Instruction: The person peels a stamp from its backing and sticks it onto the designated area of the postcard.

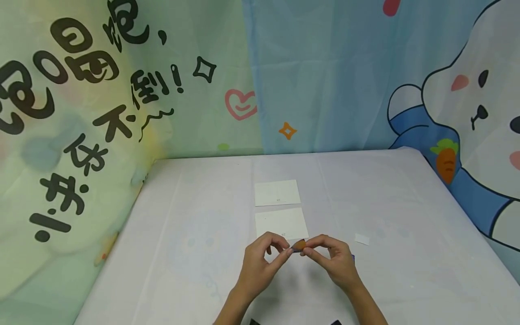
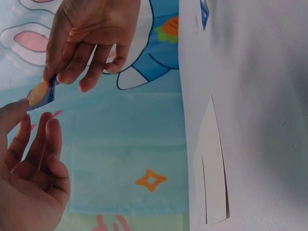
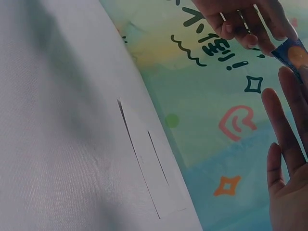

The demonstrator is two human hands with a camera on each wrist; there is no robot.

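Note:
A small blue packet with an orange oval [image 1: 299,245] is held between the two hands, above the table. The left hand [image 1: 264,259] pinches its left end between thumb and fingertip, while the right hand [image 1: 334,262] grips the other end the same way. In the left wrist view the packet [image 2: 42,95] stretches between both sets of fingertips, its face partly covered. Seen from the right wrist, the packet [image 3: 294,54] has a jagged edge near the left hand's [image 3: 250,21] fingers. The other fingers of both hands are loosely bent.
Two white cards, a far one [image 1: 277,193] and a near one [image 1: 282,223], lie one behind the other ahead of the hands. A small white slip [image 1: 362,239] lies to the right. Another blue piece [image 2: 204,14] rests on the table [image 1: 183,271], mostly hidden behind the right hand in the head view.

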